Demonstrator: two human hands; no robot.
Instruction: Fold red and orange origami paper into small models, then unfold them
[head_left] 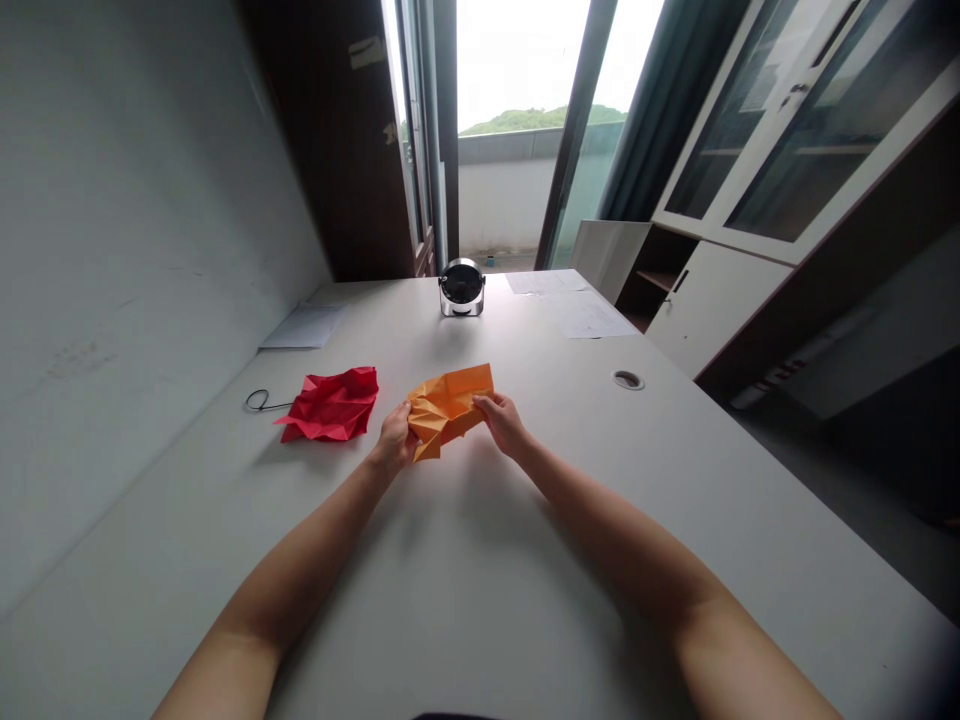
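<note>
A creased orange paper (454, 395) is held up between my two hands, above the white table (465, 560). My left hand (397, 434) grips its left side, where the paper is bunched into folds. At the right edge, my right hand (501, 418) pinches the paper between thumb and fingers. A crumpled red paper (332, 405) lies on the table to the left of my left hand, touching neither hand.
A thin black cable loop (259, 400) sticks out left of the red paper. Farther back stands a small round fan (461, 285). White sheets (306, 326) lie at the back left, others (592, 312) at the back right. A round grommet (628, 380) is set in the tabletop.
</note>
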